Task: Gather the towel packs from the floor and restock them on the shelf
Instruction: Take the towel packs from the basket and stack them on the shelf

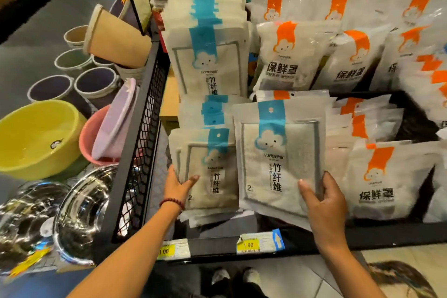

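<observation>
On shelf (215, 247): L hand (180, 187) grips left towel-pack stack (208, 172) | R hand (325, 203) grips front towel pack (278, 159)

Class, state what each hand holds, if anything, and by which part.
The left hand grips the left blue-striped towel pack at its lower left corner; the right hand holds the right blue-striped towel pack by its lower right edge.

Black shelf (387, 234) with mesh side panel (142, 152), stacked with blue-striped towel packs (205, 167) at left, orange-striped packs (387, 176) at right; price labels (256, 244) on front edge.
</observation>
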Tool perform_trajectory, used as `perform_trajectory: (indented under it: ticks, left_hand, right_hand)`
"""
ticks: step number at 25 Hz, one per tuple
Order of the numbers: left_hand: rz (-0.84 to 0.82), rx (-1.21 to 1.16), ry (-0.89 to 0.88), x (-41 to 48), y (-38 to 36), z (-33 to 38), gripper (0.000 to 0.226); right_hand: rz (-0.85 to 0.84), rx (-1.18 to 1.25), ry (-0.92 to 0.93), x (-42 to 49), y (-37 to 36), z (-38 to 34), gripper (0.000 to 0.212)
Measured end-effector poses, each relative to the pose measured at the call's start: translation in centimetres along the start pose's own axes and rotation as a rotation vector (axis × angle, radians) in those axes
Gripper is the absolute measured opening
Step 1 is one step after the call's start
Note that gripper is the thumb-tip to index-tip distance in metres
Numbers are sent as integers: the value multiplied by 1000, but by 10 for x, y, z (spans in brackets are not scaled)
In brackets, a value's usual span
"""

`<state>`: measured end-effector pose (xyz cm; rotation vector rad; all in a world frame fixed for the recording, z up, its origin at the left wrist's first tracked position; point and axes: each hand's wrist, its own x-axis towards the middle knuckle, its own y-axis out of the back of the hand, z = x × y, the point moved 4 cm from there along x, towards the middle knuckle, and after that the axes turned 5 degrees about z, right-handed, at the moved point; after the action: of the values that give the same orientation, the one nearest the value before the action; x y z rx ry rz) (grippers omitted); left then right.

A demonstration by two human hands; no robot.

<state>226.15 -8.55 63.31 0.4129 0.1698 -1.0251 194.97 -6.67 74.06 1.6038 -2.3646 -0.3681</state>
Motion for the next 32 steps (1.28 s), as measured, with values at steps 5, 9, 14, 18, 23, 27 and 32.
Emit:
perform_trajectory:
  ticks: [5,9,14,18,23,27,32]
  left_hand:
    - [53,382,-6,6,-9,-12,70]
    - [42,294,90,4,-11,-18,59]
    - [-8,203,172,0,-18,-26,46]
    - [-17,240,159,0,-17,-25,45]
    - [12,90,179,2,-7,-27,54]
    - [-10,-22,275,4,-8,-29,44]
    - [26,-108,212,2,-12,-21,49]
  right_hand:
    - [-6,-7,9,3,-1,0,8]
    - [-15,-24,6,3,-1,5,11]
    - [-74,37,-6,0,-1,5,23]
    - [-68,41,-3,-1,0,8,21]
    - [-73,57,-8,-4,1,8,18]
    - [-79,61,-3,-4,2,6,19]
    - [-71,60,0,-7,1,6,27]
